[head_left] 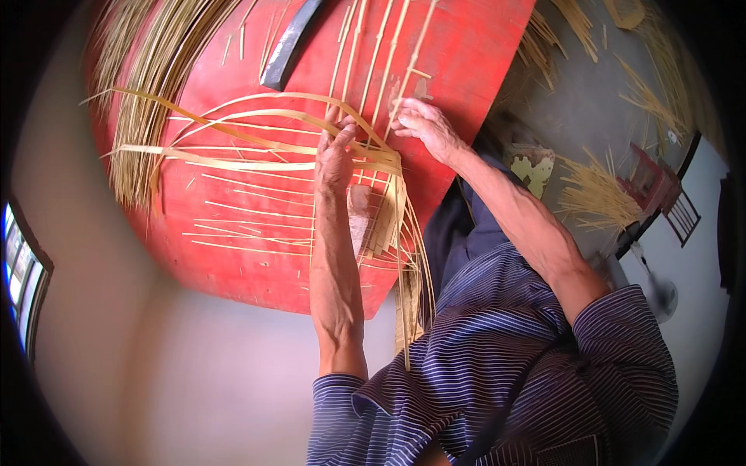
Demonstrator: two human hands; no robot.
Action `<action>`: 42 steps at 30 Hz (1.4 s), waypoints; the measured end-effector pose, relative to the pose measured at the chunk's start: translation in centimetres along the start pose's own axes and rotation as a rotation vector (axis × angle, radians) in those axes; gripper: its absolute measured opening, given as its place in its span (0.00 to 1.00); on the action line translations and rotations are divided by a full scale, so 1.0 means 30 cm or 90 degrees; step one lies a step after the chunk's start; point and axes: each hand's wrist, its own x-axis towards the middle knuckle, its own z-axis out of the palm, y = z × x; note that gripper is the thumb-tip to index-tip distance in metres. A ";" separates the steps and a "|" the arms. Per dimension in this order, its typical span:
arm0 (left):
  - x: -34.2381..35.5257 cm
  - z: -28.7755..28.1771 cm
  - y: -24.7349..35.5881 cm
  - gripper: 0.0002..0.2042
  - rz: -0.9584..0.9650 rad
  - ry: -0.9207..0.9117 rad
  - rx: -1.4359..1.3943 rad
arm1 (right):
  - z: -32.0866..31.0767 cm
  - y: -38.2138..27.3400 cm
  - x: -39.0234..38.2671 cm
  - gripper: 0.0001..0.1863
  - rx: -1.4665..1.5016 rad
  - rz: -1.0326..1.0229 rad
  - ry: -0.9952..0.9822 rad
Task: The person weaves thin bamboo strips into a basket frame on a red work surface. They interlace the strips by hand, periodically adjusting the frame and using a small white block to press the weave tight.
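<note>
My left hand has its fingers curled on pale bamboo strips that arch out to the left over the red board. My right hand, right of it and higher, pinches a thin upright strip. A partly woven patch of flat strips lies below my hands, with loose ends trailing down to the right. A brownish-grey block rests on it, partly behind my left forearm.
A dark curved bar lies at the board's top. A thick bundle of strips lies along the board's left side. At right, loose strips, a worn greenish object and a reddish wooden piece of furniture are on the grey floor.
</note>
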 end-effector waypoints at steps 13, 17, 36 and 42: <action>-0.007 0.050 0.021 0.23 0.072 -0.044 0.031 | 0.119 -0.040 0.050 0.34 -0.132 -0.004 -0.066; -0.033 0.079 0.034 0.23 0.096 -0.036 0.040 | 0.148 -0.060 0.068 0.31 -0.117 0.053 -0.121; -0.039 0.216 -0.021 0.30 0.376 0.388 0.520 | 0.187 0.033 -0.071 0.17 -0.567 -0.357 -0.063; -0.163 0.263 -0.038 0.19 0.392 0.345 0.463 | 0.123 0.076 -0.041 0.17 -0.575 -0.256 -0.108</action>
